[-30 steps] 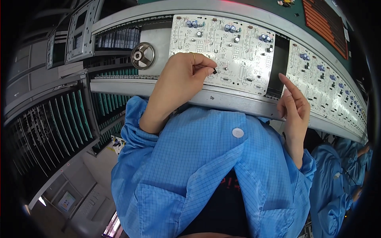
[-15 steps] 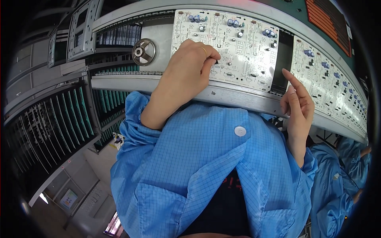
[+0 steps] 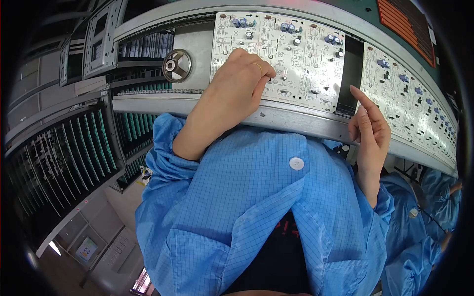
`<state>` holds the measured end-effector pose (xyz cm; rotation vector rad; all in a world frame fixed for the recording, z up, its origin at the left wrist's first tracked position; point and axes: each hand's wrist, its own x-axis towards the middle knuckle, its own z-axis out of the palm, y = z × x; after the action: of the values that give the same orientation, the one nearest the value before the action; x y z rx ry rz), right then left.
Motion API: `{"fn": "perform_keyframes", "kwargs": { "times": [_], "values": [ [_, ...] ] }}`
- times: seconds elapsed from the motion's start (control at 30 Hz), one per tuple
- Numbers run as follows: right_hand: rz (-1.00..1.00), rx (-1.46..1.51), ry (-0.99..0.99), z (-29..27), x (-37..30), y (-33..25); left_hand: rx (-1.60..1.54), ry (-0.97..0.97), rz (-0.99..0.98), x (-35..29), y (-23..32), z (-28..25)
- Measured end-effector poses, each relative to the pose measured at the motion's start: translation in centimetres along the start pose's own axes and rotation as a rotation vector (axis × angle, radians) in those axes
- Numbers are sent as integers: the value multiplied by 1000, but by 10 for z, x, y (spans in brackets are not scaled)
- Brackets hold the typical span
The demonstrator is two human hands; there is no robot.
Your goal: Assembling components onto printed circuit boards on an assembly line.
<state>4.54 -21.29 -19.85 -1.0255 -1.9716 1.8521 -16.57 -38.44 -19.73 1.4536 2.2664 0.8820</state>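
Left hand (image 3: 237,84) has crept up the white board (image 3: 286,59) on the conveyor rail (image 3: 296,118), fingers bunched on a small part. Right hand (image 3: 370,128) has drifted off the board's right edge, fingers loosely apart, empty. Insertion seems under way

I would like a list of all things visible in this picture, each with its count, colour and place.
circuit board: two, white with small blue and black parts, on the conveyor, one centre, one right
conveyor rail: one, grey metal, across the middle
handwheel: one, silver, left of the centre board
racks of green boards: several, dark frames, left
co-worker's sleeve: one, blue, lower right
blue coat: one, the person's, centre
left hand: fingers on the centre board
right hand: empty, beside the rail
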Motion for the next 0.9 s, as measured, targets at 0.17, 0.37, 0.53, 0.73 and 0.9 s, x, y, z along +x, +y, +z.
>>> {"fn": "perform_keyframes", "kwargs": {
  "times": [0.17, 0.37, 0.53, 0.73, 0.9],
  "values": [
    [-3, -22, 3, 2, 3, 0, -4, 14, 42, 2, -5, 1],
    [-22, -15, 24, -3, 5, -9, 33, -9, 99, 2, -5, -3],
    [-123, -205, 68, -26, 20, -26, 155, -60, 210, -10, -1, 2],
    [-730, -1061, 162, -65, 112, -49, 230, -148, 267, -10, 8, -3],
    [-898, -1071, 141, -82, 197, -38, 218, -181, 244, -5, 10, -3]
  ]
}}
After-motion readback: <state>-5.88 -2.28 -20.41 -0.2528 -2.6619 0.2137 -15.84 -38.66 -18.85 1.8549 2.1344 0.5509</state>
